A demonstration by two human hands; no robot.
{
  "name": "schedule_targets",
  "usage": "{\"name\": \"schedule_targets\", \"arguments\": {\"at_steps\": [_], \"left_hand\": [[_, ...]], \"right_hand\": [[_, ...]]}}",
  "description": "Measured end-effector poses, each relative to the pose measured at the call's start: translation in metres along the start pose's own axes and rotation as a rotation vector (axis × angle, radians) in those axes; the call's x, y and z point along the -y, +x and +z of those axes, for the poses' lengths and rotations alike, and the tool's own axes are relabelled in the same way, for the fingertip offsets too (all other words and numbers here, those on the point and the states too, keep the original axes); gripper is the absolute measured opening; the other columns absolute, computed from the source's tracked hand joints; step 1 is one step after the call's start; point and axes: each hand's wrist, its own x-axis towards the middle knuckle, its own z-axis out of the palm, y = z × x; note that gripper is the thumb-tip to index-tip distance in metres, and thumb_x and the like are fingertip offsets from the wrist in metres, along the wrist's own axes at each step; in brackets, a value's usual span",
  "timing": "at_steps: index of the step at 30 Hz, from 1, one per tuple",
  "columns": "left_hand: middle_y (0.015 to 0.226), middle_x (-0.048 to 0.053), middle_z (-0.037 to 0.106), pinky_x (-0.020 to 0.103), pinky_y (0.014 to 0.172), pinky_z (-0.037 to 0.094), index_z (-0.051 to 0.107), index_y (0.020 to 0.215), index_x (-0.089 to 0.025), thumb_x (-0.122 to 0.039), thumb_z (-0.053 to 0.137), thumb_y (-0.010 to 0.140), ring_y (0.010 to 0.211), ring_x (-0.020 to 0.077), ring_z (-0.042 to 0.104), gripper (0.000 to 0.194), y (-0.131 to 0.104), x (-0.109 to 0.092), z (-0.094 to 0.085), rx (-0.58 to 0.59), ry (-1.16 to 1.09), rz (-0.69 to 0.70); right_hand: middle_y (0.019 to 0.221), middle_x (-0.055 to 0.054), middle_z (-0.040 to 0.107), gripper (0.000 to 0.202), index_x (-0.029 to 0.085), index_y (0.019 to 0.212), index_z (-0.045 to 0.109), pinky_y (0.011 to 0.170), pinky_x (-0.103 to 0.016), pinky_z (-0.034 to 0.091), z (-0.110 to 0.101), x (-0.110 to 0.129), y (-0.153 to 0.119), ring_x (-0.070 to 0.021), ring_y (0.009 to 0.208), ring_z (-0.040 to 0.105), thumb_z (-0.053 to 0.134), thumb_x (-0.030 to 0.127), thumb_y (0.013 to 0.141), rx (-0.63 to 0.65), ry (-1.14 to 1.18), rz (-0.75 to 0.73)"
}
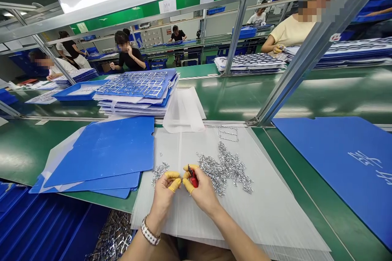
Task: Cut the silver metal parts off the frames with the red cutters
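My left hand (168,187), with yellow finger cots on thumb and forefinger, is closed in a pinch on a small silver part, mostly hidden by the fingertips. My right hand (198,185), also in yellow finger cots, grips red-handled nippers (193,179). Both sets of fingertips almost meet above a white translucent sheet (245,224). Just right of my right hand spreads a large pile of small shiny silver parts (228,168). A smaller pile of the same parts (159,171) lies beside my left hand. Farther back on the sheet rests a silver rectangular frame (228,133).
Blue plastic sheets (104,151) lie at left, another blue sheet (343,163) at right. Behind stands a stack of sheets topped with silver frames (137,83). A metal post (294,73) rises at right. Scrap frames (113,234) fill a bin below. Several people work beyond.
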Motion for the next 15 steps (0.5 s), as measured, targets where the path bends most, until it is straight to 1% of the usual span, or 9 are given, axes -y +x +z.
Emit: {"name": "schedule_targets", "arguments": {"at_steps": [4, 7, 9, 12, 15], "left_hand": [[0.068, 0.001, 0.063, 0.024, 0.059, 0.045, 0.067, 0.079, -0.013, -0.025, 0.08, 0.059, 0.059, 0.011, 0.055, 0.027, -0.003, -0.004, 0.001, 0.005, -0.047, -0.066], [0.068, 0.001, 0.063, 0.024, 0.06, 0.044, 0.067, 0.078, -0.014, -0.025, 0.08, 0.059, 0.06, 0.0108, 0.055, 0.025, -0.004, -0.004, -0.001, 0.003, -0.051, -0.069], [0.071, 0.001, 0.063, 0.024, 0.061, 0.045, 0.066, 0.078, -0.014, -0.025, 0.079, 0.06, 0.061, 0.0109, 0.055, 0.025, -0.004, -0.004, -0.003, -0.007, -0.03, -0.043], [0.075, 0.002, 0.065, 0.024, 0.062, 0.047, 0.066, 0.078, -0.015, -0.026, 0.079, 0.061, 0.064, 0.0118, 0.056, 0.024, -0.001, -0.004, -0.009, -0.033, 0.03, 0.027], [0.074, 0.003, 0.065, 0.025, 0.062, 0.047, 0.066, 0.077, -0.015, -0.028, 0.078, 0.062, 0.063, 0.0123, 0.056, 0.023, 0.001, -0.004, -0.013, -0.039, 0.096, 0.091]], "right_hand": [[0.078, -0.001, 0.065, 0.024, 0.021, 0.099, 0.054, 0.06, -0.026, 0.047, 0.007, -0.002, -0.002, -0.0136, 0.063, 0.058, 0.051, 0.025, 0.075, -0.034, -0.013, 0.004], [0.082, -0.001, 0.065, 0.027, 0.022, 0.103, 0.051, 0.063, -0.027, 0.047, 0.004, -0.001, -0.003, -0.0142, 0.067, 0.059, 0.049, 0.023, 0.076, -0.007, -0.076, -0.008], [0.084, -0.001, 0.066, 0.027, 0.023, 0.102, 0.051, 0.066, -0.028, 0.046, -0.004, 0.001, -0.002, -0.015, 0.071, 0.06, 0.049, 0.022, 0.076, 0.049, -0.198, -0.043], [0.085, -0.003, 0.065, 0.02, 0.022, 0.094, 0.054, 0.07, -0.03, 0.043, -0.021, 0.003, 0.0, -0.0175, 0.077, 0.059, 0.051, 0.021, 0.075, 0.176, -0.492, -0.114], [0.083, -0.004, 0.065, 0.013, 0.02, 0.087, 0.056, 0.069, -0.029, 0.04, -0.038, 0.006, 0.001, -0.0193, 0.078, 0.058, 0.053, 0.021, 0.074, 0.297, -0.724, -0.135]]}}
